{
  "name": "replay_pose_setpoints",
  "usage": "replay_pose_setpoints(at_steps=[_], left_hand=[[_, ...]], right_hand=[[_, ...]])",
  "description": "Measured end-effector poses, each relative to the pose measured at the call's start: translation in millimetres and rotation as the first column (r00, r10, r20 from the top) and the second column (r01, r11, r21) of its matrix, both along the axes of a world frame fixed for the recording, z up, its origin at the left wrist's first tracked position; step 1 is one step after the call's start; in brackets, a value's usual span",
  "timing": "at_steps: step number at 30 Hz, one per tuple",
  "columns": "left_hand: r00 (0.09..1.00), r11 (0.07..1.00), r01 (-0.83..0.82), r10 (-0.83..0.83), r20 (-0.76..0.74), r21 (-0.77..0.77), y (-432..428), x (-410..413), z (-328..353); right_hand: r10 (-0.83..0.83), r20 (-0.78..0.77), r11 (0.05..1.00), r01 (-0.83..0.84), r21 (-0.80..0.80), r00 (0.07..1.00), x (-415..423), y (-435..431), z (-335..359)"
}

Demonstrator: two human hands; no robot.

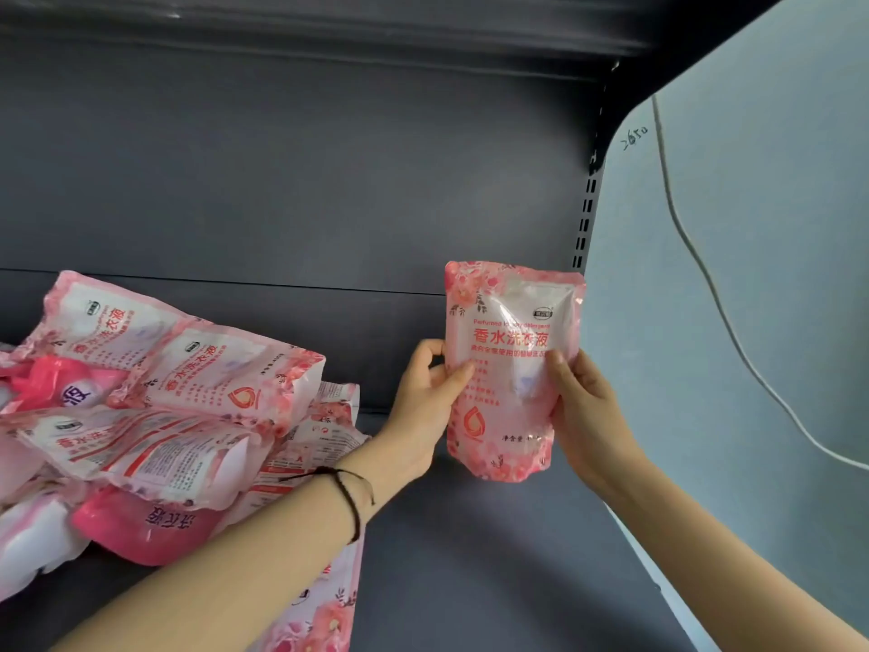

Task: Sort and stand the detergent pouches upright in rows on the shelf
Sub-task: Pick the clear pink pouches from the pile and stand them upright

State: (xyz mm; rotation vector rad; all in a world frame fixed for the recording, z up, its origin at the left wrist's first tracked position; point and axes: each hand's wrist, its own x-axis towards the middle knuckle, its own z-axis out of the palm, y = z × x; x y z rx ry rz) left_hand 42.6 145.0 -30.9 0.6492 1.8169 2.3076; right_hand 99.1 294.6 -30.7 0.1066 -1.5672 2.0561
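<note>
Left forearm point(225, 571) and right forearm point(729, 567) uncovered as far as the edge of view, left hand point(423, 407) and right hand point(583, 411) likewise bare, thin dark braided cord bracelet point(350, 491) round the left wrist, loose tail of cord hanging beneath it

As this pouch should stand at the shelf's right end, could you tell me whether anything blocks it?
Nothing visible does. The left hand and right hand hold the floral detergent pouch upright by the pale side panel; the shelf below shows nothing, and the heaped pouches lie off left.
</note>
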Motion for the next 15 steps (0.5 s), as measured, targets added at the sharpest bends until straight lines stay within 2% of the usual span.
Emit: replay_pose_setpoints(at_steps=[4, 8, 12, 14, 15], left_hand=[[1.000, 1.000, 0.001, -0.001, 0.017, -0.008, 25, -10, -14], [1.000, 0.999, -0.024, 0.024, 0.014, -0.041, 31, -14, -31], [0.986, 0.983, -0.066, 0.038, -0.160, -0.170, 22, -19, -33], [0.950, 0.937, -0.146, 0.044, -0.310, -0.316, 15, -22, -28], [0.923, 0.901, -0.194, 0.034, -0.384, -0.387, 11, -25, -25]], right_hand=[[-0.049, 0.048, 0.998, 0.047, 0.032, 0.998, -14, 24, -15], [-0.009, 0.095, 0.995, 0.000, 0.095, 0.995, -13, 37, -27], [-0.116, 0.139, 0.928, 0.058, 0.369, 0.984, -7, 51, -21], [-0.223, 0.152, 0.829, 0.105, 0.549, 0.963, -5, 61, -17], [-0.289, 0.139, 0.749, 0.133, 0.649, 0.947, -6, 66, -15]])
